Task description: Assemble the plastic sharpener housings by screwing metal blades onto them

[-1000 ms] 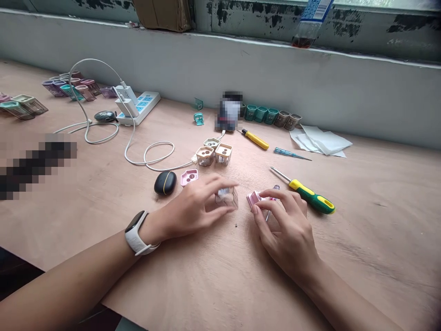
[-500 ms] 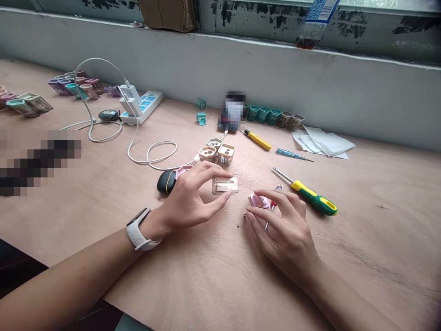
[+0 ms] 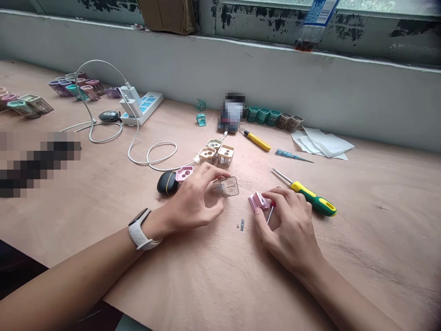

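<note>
Left hand: The left hand [image 3: 191, 200], fingers curved and nearly closed, pinches a clear plastic shell [image 3: 226, 187] at its edges, holding it up above the board; a white smartwatch [image 3: 140, 229] circles the wrist.

Right hand: The right hand [image 3: 289, 225], curled and fingers down, rests over a pink plastic part [image 3: 257, 201], its fingertips beside it. A thin steel shaft of a red-handled precision screwdriver [image 3: 270, 215] runs beneath the fingers; whether the hand grips it cannot be told.

Between the hands: A small metal clip [image 3: 242, 224] and a tiny screw [image 3: 238, 226] lie on the plywood board [image 3: 365, 257].

Just beyond: A pink plastic frame [image 3: 184, 174] sits against the left hand, beside a black earbud case [image 3: 167, 183]. Three beige cases [image 3: 216, 154] stand grouped ahead.

Farther out: A green-and-yellow screwdriver [image 3: 313, 204], a yellow screwdriver [image 3: 257, 141], a blue tester screwdriver [image 3: 288, 155], white paper sheets [image 3: 322, 143], a row of teal and grey cases [image 3: 272, 118], and a white power strip [image 3: 142, 108] with a charger [image 3: 131, 101].
</note>
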`<action>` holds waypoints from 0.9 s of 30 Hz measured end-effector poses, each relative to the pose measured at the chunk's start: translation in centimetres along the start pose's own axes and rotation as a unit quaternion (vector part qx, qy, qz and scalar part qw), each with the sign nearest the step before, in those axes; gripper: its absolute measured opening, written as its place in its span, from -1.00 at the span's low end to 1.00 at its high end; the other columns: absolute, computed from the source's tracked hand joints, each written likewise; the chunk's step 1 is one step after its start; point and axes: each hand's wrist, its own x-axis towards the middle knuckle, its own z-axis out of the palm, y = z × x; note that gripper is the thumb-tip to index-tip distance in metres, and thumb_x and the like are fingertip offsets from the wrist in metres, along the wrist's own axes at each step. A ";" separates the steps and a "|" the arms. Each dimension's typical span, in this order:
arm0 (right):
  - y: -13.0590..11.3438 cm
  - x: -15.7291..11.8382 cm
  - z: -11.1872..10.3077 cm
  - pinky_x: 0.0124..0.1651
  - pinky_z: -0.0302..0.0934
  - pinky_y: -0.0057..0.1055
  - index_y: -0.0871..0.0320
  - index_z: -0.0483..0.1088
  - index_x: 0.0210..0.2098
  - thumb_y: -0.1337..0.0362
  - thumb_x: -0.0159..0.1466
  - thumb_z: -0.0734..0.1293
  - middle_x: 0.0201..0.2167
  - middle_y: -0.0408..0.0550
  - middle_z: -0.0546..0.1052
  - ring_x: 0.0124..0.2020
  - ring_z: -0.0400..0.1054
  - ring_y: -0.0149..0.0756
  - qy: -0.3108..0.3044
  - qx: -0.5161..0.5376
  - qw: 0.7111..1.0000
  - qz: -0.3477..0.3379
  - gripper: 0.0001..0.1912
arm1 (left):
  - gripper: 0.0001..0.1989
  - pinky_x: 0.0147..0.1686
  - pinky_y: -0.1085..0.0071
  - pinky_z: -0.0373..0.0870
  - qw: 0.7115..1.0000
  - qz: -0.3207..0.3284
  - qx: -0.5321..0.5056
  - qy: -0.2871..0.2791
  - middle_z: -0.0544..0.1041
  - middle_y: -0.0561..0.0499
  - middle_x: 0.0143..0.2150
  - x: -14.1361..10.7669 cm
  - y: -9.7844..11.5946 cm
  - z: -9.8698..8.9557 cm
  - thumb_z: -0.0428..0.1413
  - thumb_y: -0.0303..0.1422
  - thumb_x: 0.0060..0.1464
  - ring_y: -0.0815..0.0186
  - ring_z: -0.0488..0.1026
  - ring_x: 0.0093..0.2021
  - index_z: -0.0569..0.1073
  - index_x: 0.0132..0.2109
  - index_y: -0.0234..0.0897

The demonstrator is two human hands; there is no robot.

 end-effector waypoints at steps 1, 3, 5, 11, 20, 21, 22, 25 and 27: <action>0.1 0.0 0.1 0.00 0.17 -0.13 0.17 0.46 -0.12 0.21 0.36 0.35 -0.09 0.03 0.51 -0.10 0.35 -0.11 0.004 -0.003 1.000 -0.004 -0.83 | -0.56 0.11 0.20 0.45 1.000 -0.005 0.005 -0.007 0.47 -0.10 0.00 0.0 -0.1 0.1 0.19 -0.55 0.06 0.19 0.46 0.05 0.39 0.11 -0.30; 0.1 0.0 0.2 0.01 0.18 -0.13 0.15 0.47 -0.14 0.27 0.37 0.37 -0.11 -0.01 0.54 -0.11 0.36 -0.14 0.017 0.008 0.999 -0.027 -0.89 | -0.55 0.10 0.19 0.45 1.000 -0.012 0.014 -0.011 0.47 -0.11 0.01 -0.1 -0.3 0.3 0.19 -0.53 0.08 0.18 0.47 0.04 0.35 0.13 -0.31; 0.2 0.0 0.1 0.04 0.21 -0.11 0.17 0.46 -0.10 0.36 0.35 0.37 -0.07 0.01 0.56 -0.05 0.38 -0.12 0.032 0.031 0.997 -0.063 -0.87 | -0.49 0.14 0.17 0.44 0.999 -0.012 0.027 -0.014 0.46 -0.15 0.05 -0.2 -0.6 0.5 0.18 -0.53 0.10 0.15 0.46 0.08 0.30 0.20 -0.33; -0.1 -0.4 -0.6 0.09 0.27 -0.07 0.20 0.46 -0.04 0.56 0.23 0.42 0.10 0.12 0.52 0.12 0.40 -0.02 0.051 0.087 0.983 -0.153 -0.67 | -0.36 0.36 0.01 0.27 0.997 0.042 0.057 -0.023 0.31 -0.28 0.27 -0.4 -0.1 0.1 0.19 -0.42 0.17 0.02 0.27 0.34 0.20 0.35 -0.30; -0.9 -0.8 -1.3 0.09 0.32 -0.11 0.26 0.48 0.00 0.66 0.18 0.42 0.14 0.20 0.50 0.17 0.39 -0.04 0.041 0.147 0.965 -0.212 -0.58 | -0.41 0.39 -0.03 0.24 0.984 0.175 0.028 -0.038 0.39 -0.29 0.28 -0.3 1.4 -0.5 0.27 -0.27 0.16 -0.02 0.21 0.40 0.31 0.25 -0.35; -0.9 -0.9 -1.3 0.11 0.32 -0.10 0.27 0.47 0.00 0.67 0.18 0.41 0.15 0.20 0.50 0.18 0.38 -0.03 0.038 0.153 0.963 -0.218 -0.57 | -0.46 0.38 0.00 0.26 0.982 0.184 0.022 -0.038 0.42 -0.27 0.26 -0.3 1.4 -0.4 0.27 -0.29 0.16 0.00 0.23 0.40 0.34 0.22 -0.35; -0.9 -1.0 -1.3 0.12 0.33 -0.10 0.28 0.46 0.02 0.67 0.18 0.41 0.16 0.21 0.49 0.19 0.38 -0.03 0.034 0.159 0.961 -0.224 -0.56 | -0.50 0.36 0.04 0.29 0.980 0.193 0.014 -0.037 0.46 -0.26 0.22 -0.3 1.5 -0.4 0.27 -0.32 0.17 0.03 0.26 0.38 0.36 0.19 -0.35; -0.9 -0.8 -1.2 0.14 0.34 -0.10 0.32 0.39 0.11 0.68 0.16 0.41 0.17 0.25 0.48 0.19 0.39 -0.03 0.043 0.168 0.959 -0.224 -0.47 | -0.64 0.25 0.15 0.41 0.976 0.215 -0.012 -0.019 0.56 -0.19 0.05 -0.3 1.5 -0.3 0.25 -0.45 0.18 0.13 0.45 0.20 0.40 0.10 -0.36; -0.7 -0.6 -1.1 0.13 0.34 -0.11 0.31 0.36 0.14 0.66 0.17 0.42 0.15 0.25 0.49 0.17 0.41 -0.04 0.063 0.156 0.965 -0.203 -0.44 | -0.68 0.14 0.20 0.47 0.977 0.214 -0.019 -0.010 0.58 -0.16 -0.05 -0.3 1.6 -0.2 0.23 -0.50 0.17 0.18 0.52 0.05 0.41 0.06 -0.37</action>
